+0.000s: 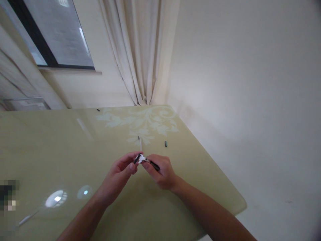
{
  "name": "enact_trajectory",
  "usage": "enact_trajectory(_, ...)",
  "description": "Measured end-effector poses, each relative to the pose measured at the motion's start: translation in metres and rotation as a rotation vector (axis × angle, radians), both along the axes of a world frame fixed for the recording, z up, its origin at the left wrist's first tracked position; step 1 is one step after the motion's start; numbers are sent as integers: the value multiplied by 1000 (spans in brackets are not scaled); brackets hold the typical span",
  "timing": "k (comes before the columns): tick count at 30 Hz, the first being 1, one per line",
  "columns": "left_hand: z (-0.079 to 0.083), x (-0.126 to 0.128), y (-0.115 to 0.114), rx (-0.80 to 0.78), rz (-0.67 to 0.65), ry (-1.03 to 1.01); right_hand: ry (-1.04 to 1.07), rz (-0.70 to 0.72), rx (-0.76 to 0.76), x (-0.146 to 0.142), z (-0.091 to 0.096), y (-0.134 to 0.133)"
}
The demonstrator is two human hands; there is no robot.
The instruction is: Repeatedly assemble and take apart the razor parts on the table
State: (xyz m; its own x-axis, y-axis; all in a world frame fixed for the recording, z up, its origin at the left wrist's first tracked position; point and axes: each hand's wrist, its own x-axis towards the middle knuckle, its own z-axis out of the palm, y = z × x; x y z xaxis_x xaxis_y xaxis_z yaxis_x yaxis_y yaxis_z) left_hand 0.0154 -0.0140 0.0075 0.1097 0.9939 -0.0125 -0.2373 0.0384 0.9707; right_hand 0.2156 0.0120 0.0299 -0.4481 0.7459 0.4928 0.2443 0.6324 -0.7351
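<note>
My left hand [124, 169] pinches a small dark strip-like piece [136, 158] between thumb and fingers, over the near part of the table. Closed around the dark handle [154, 165] of a small tool is my right hand [162, 169]. The tool's shiny silver-white head [141, 159] meets the dark piece, or lies just beside it; its exact kind is too small to make out. Beyond the hands, a thin white stick or cord [140, 144] with a grey tip points away; its near end is hidden by the fingers.
On the glossy pale-yellow table [62, 144] lie a small black rectangular piece [166, 144] to the right and another dark bit [98, 109] at the far edge. A wall [250, 100] borders the right side. Curtains [137, 50] hang behind.
</note>
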Motion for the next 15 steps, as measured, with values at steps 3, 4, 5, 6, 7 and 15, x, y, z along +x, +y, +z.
enact_trajectory(3,2,2,-1,-3,1,-26,-7,3,7,-3,-1,-3)
enact_trajectory(4,3,2,-1,-2,7,-30,-7,1,9,-4,-2,-3)
enact_trajectory(5,4,2,-1,-1,15,-33,-7,-3,13,-4,-2,-3)
enact_trajectory(6,4,3,-1,2,25,-35,-6,-7,16,-4,-2,-3)
enact_trajectory(7,5,3,-1,5,33,-37,-4,-10,17,-4,-2,-3)
enact_trajectory(15,5,2,1,23,13,-14,43,9,28,-4,-1,-5)
